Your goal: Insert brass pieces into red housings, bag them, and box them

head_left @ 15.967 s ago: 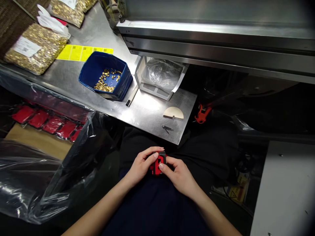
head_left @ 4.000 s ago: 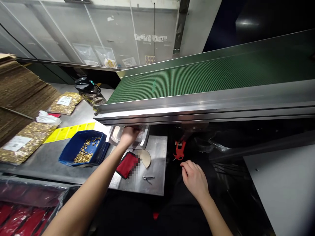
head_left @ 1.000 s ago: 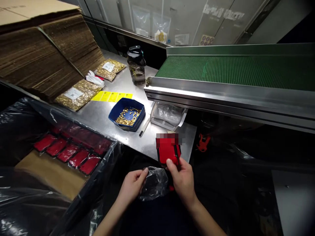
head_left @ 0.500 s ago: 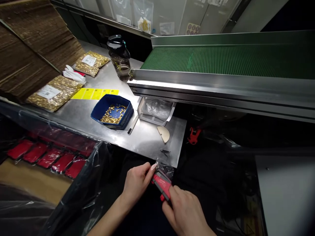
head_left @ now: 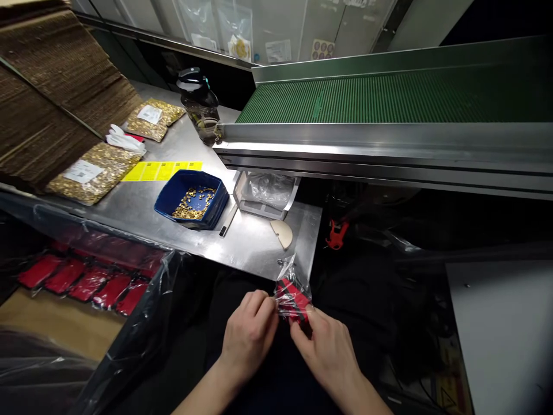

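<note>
Over my lap, just below the steel table's front edge, my left hand (head_left: 250, 331) and my right hand (head_left: 326, 346) both pinch a small red part (head_left: 294, 300) that sits inside a clear plastic bag (head_left: 290, 275). The fingers of both hands are closed on the bag's lower end, and its open top sticks up between them. On the table (head_left: 250, 248) behind stand a blue tray of small brass pieces (head_left: 192, 199) and a white holder with clear bags (head_left: 264, 193).
A green conveyor belt (head_left: 389, 98) runs across the back right. Bags of brass parts (head_left: 88, 173), yellow labels (head_left: 159, 170), a dark bottle (head_left: 199, 104) and cardboard (head_left: 47, 86) lie at the left. A lined box with bagged red parts (head_left: 86, 285) stands at my left.
The red part has gone from outside the clear bag to inside it. Both hands have closed in on the bag.
</note>
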